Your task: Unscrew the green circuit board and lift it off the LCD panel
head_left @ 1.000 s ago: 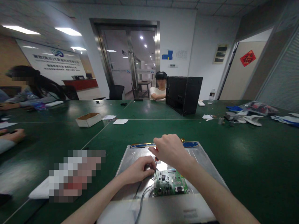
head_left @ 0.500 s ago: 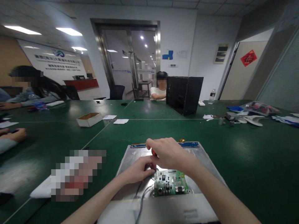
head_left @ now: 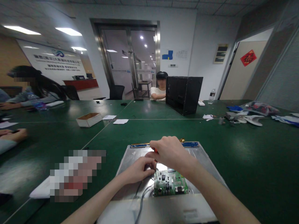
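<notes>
Item: green table (head_left: 245, 155), carrying all below; your metal panel (head_left: 201, 158) lies flat at its near edge, middle, with a blue strip (head_left: 190, 144) along the panel's far edge. Item: green circuit board (head_left: 170, 183), seated on the panel toward its near edge, grey cables (head_left: 141, 194) running off its left side toward you. Item: your right hand (head_left: 171, 152), closed around a red-handled screwdriver (head_left: 154, 158), shaft pointing down at the board's far left corner; the tip is hidden between the fingers. Item: your left hand (head_left: 137, 169), fingers pinched at the shaft beside that same corner, resting on the panel; whether it holds anything small I cannot tell. Risks, as judged: the tip could skip off the screw and gouge the board or nick your left fingertips, since they sit right at the shaft; a freed screw could roll across the slick panel and be lost; your left wrist lies close to the cables and could drag them. Surroundings, largest first: black computer case (head_left: 184, 93) at the far edge, a seated person (head_left: 160, 90) just behind it; another person (head_left: 35, 88) at the far left edge; a co-worker's hand (head_left: 16, 134) at the left edge; open cardboard box (head_left: 88, 119) left of centre, papers (head_left: 120, 121) beside it; scattered parts (head_left: 240, 118) toward the far right corner. None of these stands in your way
</notes>
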Action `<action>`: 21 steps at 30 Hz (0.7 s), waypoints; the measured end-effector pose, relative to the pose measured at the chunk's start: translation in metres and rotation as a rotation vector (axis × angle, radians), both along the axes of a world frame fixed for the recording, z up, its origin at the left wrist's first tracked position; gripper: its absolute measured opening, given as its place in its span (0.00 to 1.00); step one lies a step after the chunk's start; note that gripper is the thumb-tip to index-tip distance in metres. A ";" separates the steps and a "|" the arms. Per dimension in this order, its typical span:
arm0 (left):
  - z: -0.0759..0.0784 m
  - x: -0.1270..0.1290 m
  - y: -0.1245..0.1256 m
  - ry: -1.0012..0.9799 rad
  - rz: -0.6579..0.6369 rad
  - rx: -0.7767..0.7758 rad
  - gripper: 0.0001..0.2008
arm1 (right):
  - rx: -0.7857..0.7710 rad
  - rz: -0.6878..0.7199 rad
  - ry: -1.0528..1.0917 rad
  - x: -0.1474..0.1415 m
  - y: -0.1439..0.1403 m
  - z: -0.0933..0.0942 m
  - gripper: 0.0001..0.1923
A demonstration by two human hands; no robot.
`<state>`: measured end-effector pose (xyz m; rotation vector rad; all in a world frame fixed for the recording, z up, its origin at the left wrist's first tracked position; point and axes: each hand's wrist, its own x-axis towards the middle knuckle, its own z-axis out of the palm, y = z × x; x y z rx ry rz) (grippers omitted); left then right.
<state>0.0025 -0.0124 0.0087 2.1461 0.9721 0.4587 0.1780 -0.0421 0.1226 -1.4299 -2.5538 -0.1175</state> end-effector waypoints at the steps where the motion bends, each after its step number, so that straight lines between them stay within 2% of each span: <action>1: 0.000 0.000 0.000 0.004 0.000 0.006 0.05 | 0.000 0.005 -0.001 -0.001 0.001 -0.001 0.13; 5: -0.002 -0.001 0.001 -0.035 -0.012 0.022 0.05 | -0.008 0.047 -0.008 0.005 0.003 0.000 0.06; 10: -0.003 -0.001 0.003 -0.055 -0.042 0.036 0.05 | -0.082 0.172 0.038 0.015 0.004 0.002 0.12; 16: 0.003 0.000 -0.002 -0.029 -0.051 0.068 0.05 | 0.029 0.011 -0.033 0.006 0.007 0.002 0.16; 21: 0.001 -0.002 -0.001 0.028 -0.071 0.174 0.05 | 0.006 0.073 -0.030 0.010 0.005 0.004 0.07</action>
